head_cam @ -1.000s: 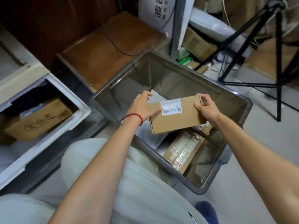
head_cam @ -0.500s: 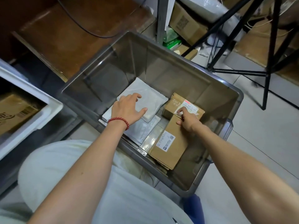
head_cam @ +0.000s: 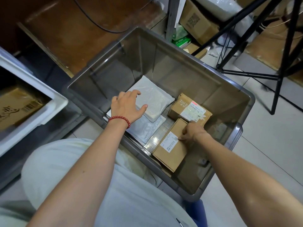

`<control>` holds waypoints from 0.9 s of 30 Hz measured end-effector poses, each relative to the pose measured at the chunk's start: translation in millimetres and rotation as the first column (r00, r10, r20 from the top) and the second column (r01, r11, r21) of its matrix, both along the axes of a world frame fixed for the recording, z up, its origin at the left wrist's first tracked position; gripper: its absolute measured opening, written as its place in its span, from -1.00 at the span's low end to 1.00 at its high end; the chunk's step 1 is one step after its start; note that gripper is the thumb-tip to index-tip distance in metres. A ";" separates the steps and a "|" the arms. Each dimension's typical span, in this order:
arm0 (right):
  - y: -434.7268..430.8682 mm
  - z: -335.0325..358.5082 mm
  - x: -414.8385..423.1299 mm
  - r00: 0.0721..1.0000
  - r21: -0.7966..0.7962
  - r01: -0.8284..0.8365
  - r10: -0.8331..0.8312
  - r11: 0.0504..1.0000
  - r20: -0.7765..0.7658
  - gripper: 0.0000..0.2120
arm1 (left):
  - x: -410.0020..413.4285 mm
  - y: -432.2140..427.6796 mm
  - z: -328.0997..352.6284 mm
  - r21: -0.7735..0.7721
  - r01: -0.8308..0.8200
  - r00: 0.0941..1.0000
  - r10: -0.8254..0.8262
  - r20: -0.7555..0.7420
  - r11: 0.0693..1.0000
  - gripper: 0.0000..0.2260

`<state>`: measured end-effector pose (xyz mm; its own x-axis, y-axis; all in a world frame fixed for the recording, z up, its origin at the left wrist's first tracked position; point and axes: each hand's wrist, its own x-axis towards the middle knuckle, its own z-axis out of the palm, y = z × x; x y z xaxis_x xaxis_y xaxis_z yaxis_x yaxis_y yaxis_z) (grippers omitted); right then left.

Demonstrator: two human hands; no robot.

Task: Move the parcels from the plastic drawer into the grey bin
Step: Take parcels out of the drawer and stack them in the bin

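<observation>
Head view, plastic drawer (head_cam: 54, 104): far left, one brown parcel (head_cam: 18, 105) lay inside, barcode visible
Left hand (head_cam: 127, 107): fingers spread loose over white mailer (head_cam: 155, 99); the nearer hand, parcel lay well to its left
Grey bin (head_cam: 164, 51): held mailer and both boxes
Flat box (head_cam: 168, 149): long axis ran near-left to far-right, label unreadable
Right hand (head_cam: 191, 131): fingers curled, grasping flat box's far end
Printed box (head_cam: 188, 108): read "ZaiZ", touched flat box

Right hand (head_cam: 192, 133) grips flat brown cardboard parcel (head_cam: 170, 149), near-right in grey plastic bin (head_cam: 180, 66); left hand (head_cam: 126, 107) spread over white plastic mailer (head_cam: 155, 99).
</observation>
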<state>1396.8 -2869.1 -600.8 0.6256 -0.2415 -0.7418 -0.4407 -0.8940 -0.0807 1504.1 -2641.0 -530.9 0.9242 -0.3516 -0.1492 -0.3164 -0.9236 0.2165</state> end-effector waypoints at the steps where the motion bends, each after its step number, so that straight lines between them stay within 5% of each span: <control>1: 1.3 -0.6 -1.1 0.999 0.010 0.006 -0.005 1.000 -0.035 -0.49 | -0.1 1.6 1.9 -0.001 -0.009 1.000 0.009 0.011 1.000 -0.55; 6: 1.9 13.8 -4.4 0.993 0.027 -0.045 0.048 0.999 -0.110 -0.42 | -1.7 7.3 16.4 0.026 -0.036 0.995 0.034 0.092 0.999 -0.54; 11: 20.9 47.8 5.3 0.958 -0.141 -0.111 0.144 0.984 0.249 -0.35 | -0.5 24.8 45.2 0.094 -0.055 0.977 0.034 0.211 0.994 -0.54; 19: 110.9 121.9 67.5 0.666 -0.078 -0.201 0.194 0.977 0.720 -0.40 | -9.2 111.7 92.6 0.031 -0.313 0.901 0.286 0.326 0.949 -0.54; 27: 250.2 162.7 97.4 0.425 -0.032 -0.521 0.291 0.853 0.857 -0.42 | -50.3 230.5 114.8 0.029 -0.598 0.760 0.555 0.339 0.801 -0.52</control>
<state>1494.2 -2618.9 -438.2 0.9408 0.2975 0.1623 0.3381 -0.8561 -0.3908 1453.8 -2410.6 -416.0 0.9505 0.2645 0.1630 0.2564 -0.9641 0.0693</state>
